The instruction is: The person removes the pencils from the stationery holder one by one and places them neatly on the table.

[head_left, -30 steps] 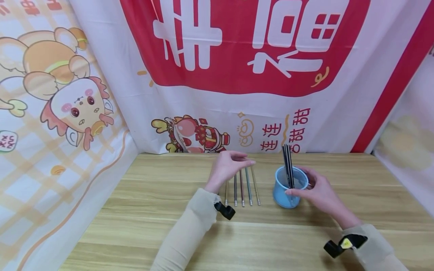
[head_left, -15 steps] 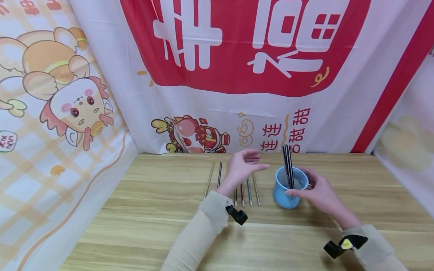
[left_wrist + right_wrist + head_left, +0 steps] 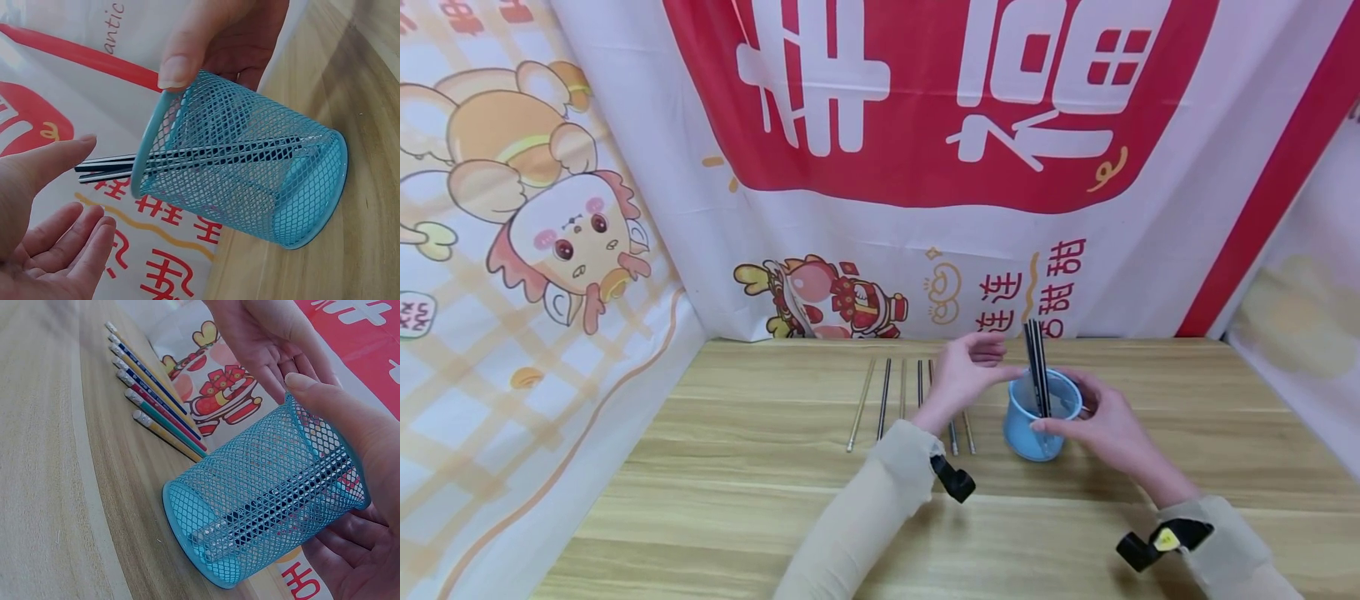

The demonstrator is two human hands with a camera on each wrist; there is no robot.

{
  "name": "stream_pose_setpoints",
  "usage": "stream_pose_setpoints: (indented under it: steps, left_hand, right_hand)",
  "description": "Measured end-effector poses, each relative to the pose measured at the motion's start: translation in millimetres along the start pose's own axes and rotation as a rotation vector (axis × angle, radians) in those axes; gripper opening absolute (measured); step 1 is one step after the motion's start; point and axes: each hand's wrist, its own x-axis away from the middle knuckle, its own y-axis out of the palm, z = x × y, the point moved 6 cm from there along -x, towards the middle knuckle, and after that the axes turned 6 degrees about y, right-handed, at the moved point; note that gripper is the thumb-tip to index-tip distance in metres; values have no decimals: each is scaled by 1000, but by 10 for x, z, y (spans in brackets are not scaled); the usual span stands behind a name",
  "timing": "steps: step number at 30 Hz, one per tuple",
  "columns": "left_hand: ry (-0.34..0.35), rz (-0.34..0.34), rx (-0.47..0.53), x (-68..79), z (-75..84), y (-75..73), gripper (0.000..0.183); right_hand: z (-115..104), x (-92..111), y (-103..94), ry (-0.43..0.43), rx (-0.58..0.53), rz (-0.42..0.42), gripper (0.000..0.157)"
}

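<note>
A blue mesh pen holder (image 3: pixel 1032 442) stands on the table, with my right hand (image 3: pixel 1105 421) gripping its rim, thumb at the near side and fingers behind. Several black pencils (image 3: pixel 187 156) lean inside it and rise above the rim. My left hand (image 3: pixel 966 371) hovers just left of the pen holder, thumb stretched toward the black pencils and fingers loosely bent; nothing is between them. Under and left of that hand, several pencils lie in a row, among them a yellow pencil (image 3: pixel 861 404) and a green pencil (image 3: pixel 167 425). The left hand and forearm partly cover the row.
The wooden table (image 3: pixel 715 500) ends at a hanging cloth (image 3: pixel 1135 275) with red and white print along the back. Another printed cloth (image 3: pixel 647 350) hangs at the left side. In the right wrist view, the pencils' white eraser ends face the near side.
My left hand has moved right, from above the pencil row to beside the pen holder, uncovering the row's left pencils. My right hand and the pen holder have stayed in place.
</note>
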Motion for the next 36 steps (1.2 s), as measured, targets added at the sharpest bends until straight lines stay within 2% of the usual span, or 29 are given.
stream_pose_setpoints:
  steps: [7,17,25,36]
  left_hand:
    - [38,-37,-16,-68,-13,129,54]
    - [-16,-28,-66,-97,-131,234,35]
    - [41,-10,-103,-122,-189,301,26]
    - [57,0,-95,-135,-207,321,24]
  right_hand:
    - [11,3,0,0,6,2,87]
    - [-17,7,6,2,-1,-5,87]
    - [-8,16,-2,10,-7,-7,87]
    - [-9,5,-9,2,-9,-2,87]
